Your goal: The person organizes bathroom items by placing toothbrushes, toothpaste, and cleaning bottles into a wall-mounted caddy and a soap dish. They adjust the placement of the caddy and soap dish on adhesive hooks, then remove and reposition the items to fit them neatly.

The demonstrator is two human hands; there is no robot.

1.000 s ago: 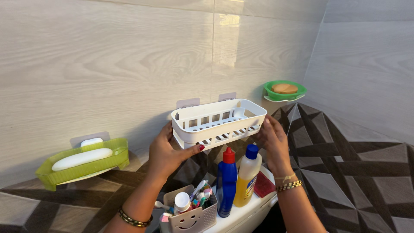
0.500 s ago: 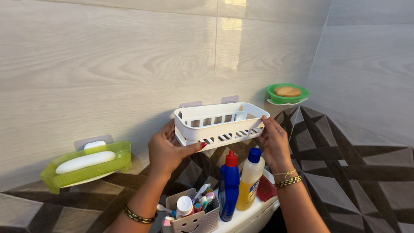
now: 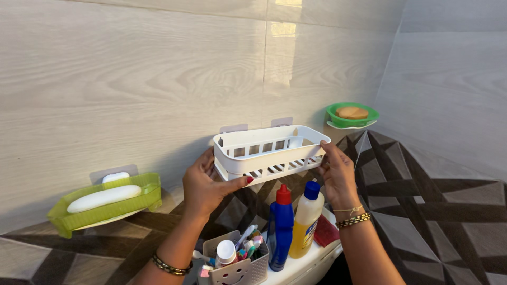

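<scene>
Where the pale wood-grain wall tiles [image 3: 132, 68] give way lower down to dark geometric tiles [image 3: 438, 211], your items run left to right as follows.

Item one: lime-green soap tray [image 3: 108, 203], fixed to the wall at far left, carrying a white oval bar of soap [image 3: 103, 197] with a smaller white piece behind it.

Item two: your left hand [image 3: 208, 184], beaded bracelet at the wrist, fingers closed on the left end of the white slotted basket [image 3: 269, 153], thumb lying along its lower front edge.

Item three: the basket itself, rectangular, white plastic, slotted sides and floor, nothing inside. You hold it level, close against the wall, just in front of two grey adhesive mounting tabs [image 3: 256, 125]; whether it hangs on them cannot be told.

Item four: grey perforated caddy [image 3: 235, 264] below your left hand, holding a white-capped bottle, toothbrushes and small tubes, standing on a white ledge [image 3: 306, 266] at the bottom edge.

Item five: blue bottle with red cap [image 3: 280, 229], upright on the same ledge, just beside the caddy.

Item six: yellow bottle with blue cap [image 3: 305, 221], touching the blue one, tilted slightly. A red cloth [image 3: 325, 232] lies just to its right.

Item seven: your right hand [image 3: 338, 177], bangles at the wrist, fingers clamped on the basket's right end.

Item eight: round green soap dish [image 3: 351, 115], wall-mounted near the room's corner, holding a tan bar.
</scene>
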